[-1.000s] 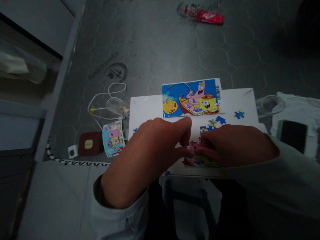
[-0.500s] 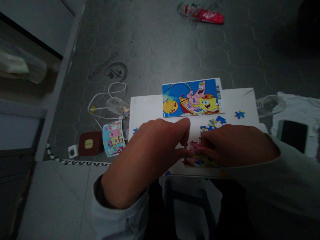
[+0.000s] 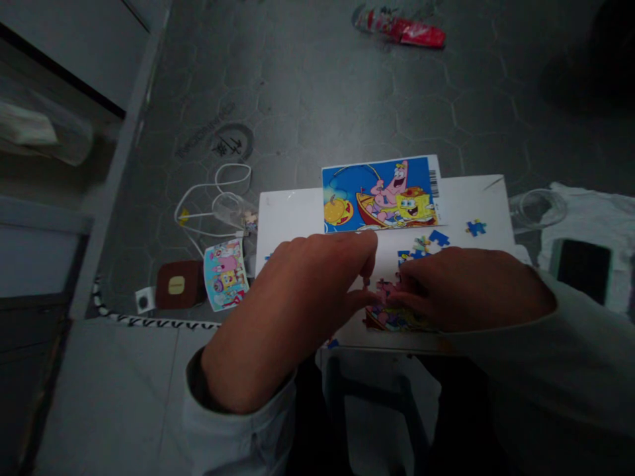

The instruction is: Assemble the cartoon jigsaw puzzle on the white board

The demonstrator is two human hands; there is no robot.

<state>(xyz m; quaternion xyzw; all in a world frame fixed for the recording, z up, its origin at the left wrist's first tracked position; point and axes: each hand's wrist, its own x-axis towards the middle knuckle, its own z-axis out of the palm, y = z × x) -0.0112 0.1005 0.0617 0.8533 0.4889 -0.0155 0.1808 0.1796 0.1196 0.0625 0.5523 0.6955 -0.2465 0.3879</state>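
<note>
Standing here, I am watching the left hand (image 3: 317,271) and the right hand (image 3: 446,284) bending together over a partly joined SpongeBob jigsaw (image 3: 389,318), which is lying on the white worktop (image 3: 288,215) just below the centre of the frame. Over the last second hardly anything is changing: both hands are keeping to the same spot, with only a slight shift showing at the left fingertips, so the work seems to be advancing by tiny adjustments at one join. The left thumb and forefinger are curling toward each other at the jigsaw's upper-left edge; whether they are pinching a piece I cannot tell. The right fingers are bending down onto its upper part, but their tips are hiding, so I cannot tell if they are gripping or merely pressing. Above the hands, the matching picture card (image 3: 380,195) is lying flat, while a loose cluster of blue pieces (image 3: 438,238) and a separate piece (image 3: 476,228) are resting unmoved right of centre.
</note>
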